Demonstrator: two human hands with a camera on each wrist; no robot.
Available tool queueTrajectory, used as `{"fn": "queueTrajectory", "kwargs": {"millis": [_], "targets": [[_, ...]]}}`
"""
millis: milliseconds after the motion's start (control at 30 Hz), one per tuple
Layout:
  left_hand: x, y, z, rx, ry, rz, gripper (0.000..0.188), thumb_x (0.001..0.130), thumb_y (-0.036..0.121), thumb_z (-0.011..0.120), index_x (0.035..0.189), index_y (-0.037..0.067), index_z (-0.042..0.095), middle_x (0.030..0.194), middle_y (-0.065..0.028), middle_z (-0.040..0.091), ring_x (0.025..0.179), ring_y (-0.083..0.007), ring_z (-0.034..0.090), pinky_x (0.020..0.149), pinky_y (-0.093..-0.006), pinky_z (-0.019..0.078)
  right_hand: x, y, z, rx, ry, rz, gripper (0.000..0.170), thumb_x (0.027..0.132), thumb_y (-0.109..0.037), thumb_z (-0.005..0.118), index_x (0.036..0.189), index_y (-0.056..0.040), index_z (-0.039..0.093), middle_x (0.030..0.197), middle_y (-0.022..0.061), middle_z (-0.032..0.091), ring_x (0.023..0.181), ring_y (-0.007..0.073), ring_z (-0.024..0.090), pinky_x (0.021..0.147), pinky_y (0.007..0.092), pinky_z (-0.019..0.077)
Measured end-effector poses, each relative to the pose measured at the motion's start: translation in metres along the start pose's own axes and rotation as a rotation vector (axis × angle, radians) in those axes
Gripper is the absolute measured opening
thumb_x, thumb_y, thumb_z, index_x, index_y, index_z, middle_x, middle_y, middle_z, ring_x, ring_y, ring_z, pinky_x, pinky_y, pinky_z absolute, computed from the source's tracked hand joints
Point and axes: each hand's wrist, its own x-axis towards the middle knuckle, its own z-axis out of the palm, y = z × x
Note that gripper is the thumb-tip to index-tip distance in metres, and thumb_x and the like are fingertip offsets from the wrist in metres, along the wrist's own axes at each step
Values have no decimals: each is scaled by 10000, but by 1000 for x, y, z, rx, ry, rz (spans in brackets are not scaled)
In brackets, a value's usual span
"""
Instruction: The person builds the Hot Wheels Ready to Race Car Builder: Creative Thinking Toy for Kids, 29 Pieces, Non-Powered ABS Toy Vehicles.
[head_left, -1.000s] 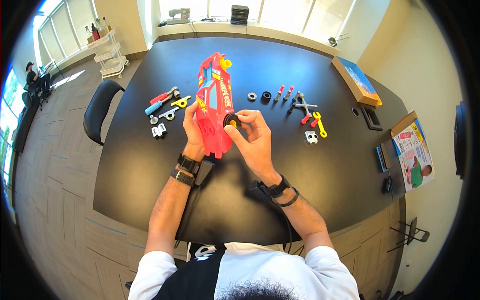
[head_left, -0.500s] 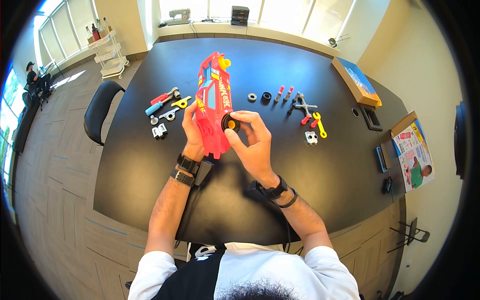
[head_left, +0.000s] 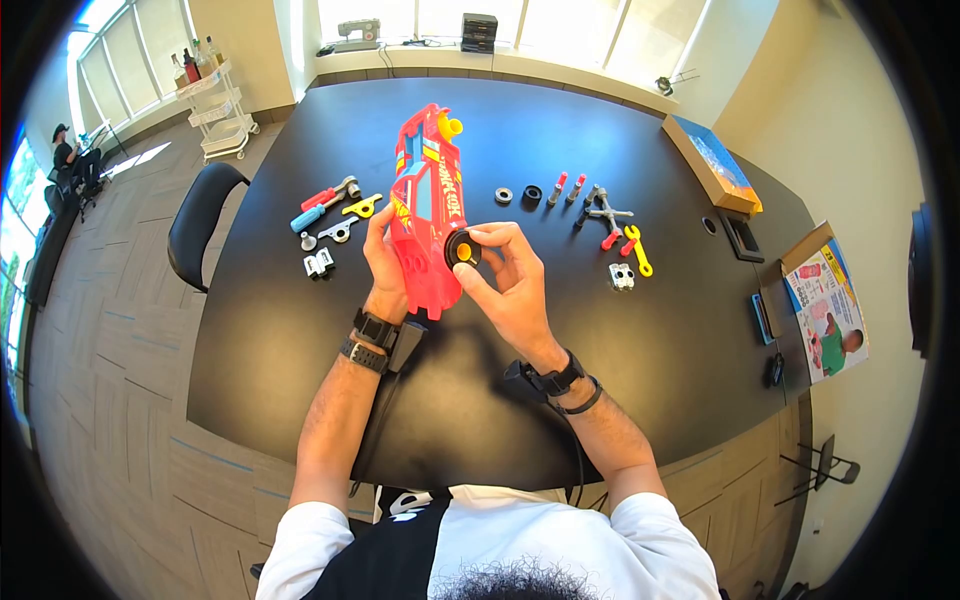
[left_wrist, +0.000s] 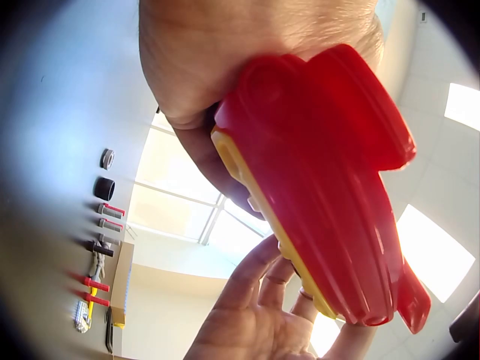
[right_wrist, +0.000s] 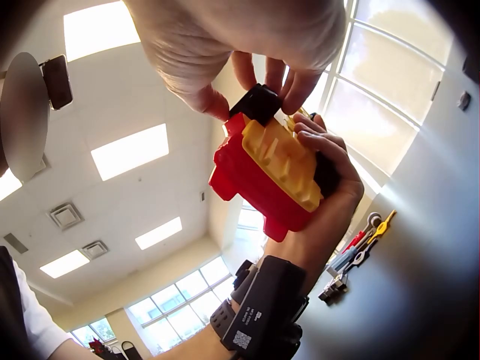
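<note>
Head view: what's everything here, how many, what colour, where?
Toy vehicle body: one, red, centre
Wheel: one, black, at its side
Table: one, black, centre
Rings: two, grey and black, table middle
Pegs: four, red-headed, table right
Cross wrench: one, grey, table right
Spanner: one, yellow, table right
Blocks: two, white and black, table left and right
Handled tools: two, red and blue, table left
Brackets: two, yellow and white, table left
Boxes: two, orange and white-printed, table right
Chairs: two, black, flanking the table
Cart: one, white, far left
Sewing machine: one, grey, far back
Seated person: one, dark-clothed, far left
Smaller items: count unclear
Left hand: one, holding the vehicle body
Right hand: one, pinching the wheel
</note>
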Motion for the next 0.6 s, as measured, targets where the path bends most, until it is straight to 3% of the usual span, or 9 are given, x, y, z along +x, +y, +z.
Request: {"fn": "queueTrajectory", "kwargs": {"millis": [200,400,467,533,567,600], "targets": [[0,0,1,14,-15,13,584,1076,503,538,1421,35,588,1298,-131,730,1135,-255,735,1003,-410,596,-1,4,0,50,5,17,312,941,79,773,1188,14,594,1288,101,584,1272,176,624,1154,378,534],[1,1,-3,4,-34,-4,592,1079,507,533,1437,38,577,1308,-131,725,1150,-255,728,1015,-412,588,-2,-8,3,-13,34,34,320,957,0,811,1206,25,612,1297,104,619,1172,169,668,1097,370,557],[1,0,-2,12,-2,31,597,1078,508,538,1444,39,575,1320,-129,719,1157,-254,722,1016,-410,583,-3,-10,4,-147,67,-54,238,984,-77,808,1156,31,685,1207,100,679,1091,166,693,1020,358,583],[3,1,-5,35,17,45,601,1073,510,545,1445,39,576,1326,-127,716,1163,-255,718,1017,-408,581,-7,1,-13,-374,91,-141,173,1022,-131,773,1026,42,760,1098,86,713,950,147,709,837,307,602],[3,3,-7,57,36,60,606,1069,512,552,1446,39,576,1332,-125,713,1169,-256,714,1018,-407,579,-13,0,-17,-240,141,-13,272,1056,-167,746,900,54,772,945,75,724,784,118,688,656,267,545],[3,4,-9,57,36,59,606,1069,512,552,1446,39,576,1332,-125,713,1169,-256,714,1018,-407,579,-14,2,-21,-240,141,-13,272,1056,-167,746,900,54,772,945,75,724,784,118,688,656,267,545]]}}
